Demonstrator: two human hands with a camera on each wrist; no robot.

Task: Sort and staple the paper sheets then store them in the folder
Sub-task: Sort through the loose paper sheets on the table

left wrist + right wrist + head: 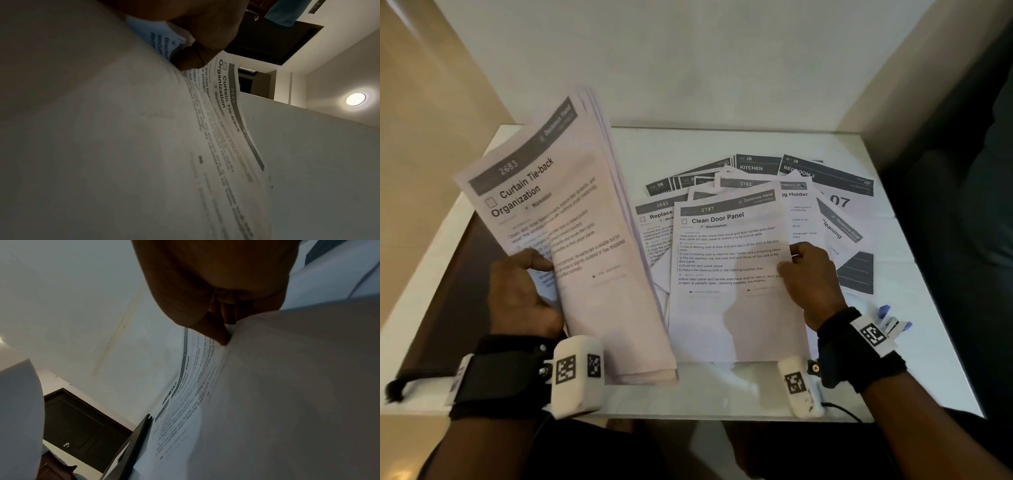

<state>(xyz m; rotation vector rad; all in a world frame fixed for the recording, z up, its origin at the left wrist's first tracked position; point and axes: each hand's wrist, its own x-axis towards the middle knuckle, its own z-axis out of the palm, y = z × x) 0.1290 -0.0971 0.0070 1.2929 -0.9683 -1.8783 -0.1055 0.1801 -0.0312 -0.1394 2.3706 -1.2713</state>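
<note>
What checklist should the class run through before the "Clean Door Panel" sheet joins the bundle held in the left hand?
1. Left hand grips the raised bundle of white printed sheets: ok.
2. Right hand pinches the white "Clean Door Panel" sheet: ok.
3. Only one sheet pinched: cannot tell.
4. Remaining fanned sheets sorted: not ok.
5. Blue-handled stapler within reach behind the right wrist: ok.
6. Dark brown folder open: cannot tell.

White sheets (736, 308) — grey header bands; table (722, 144) white.
</note>
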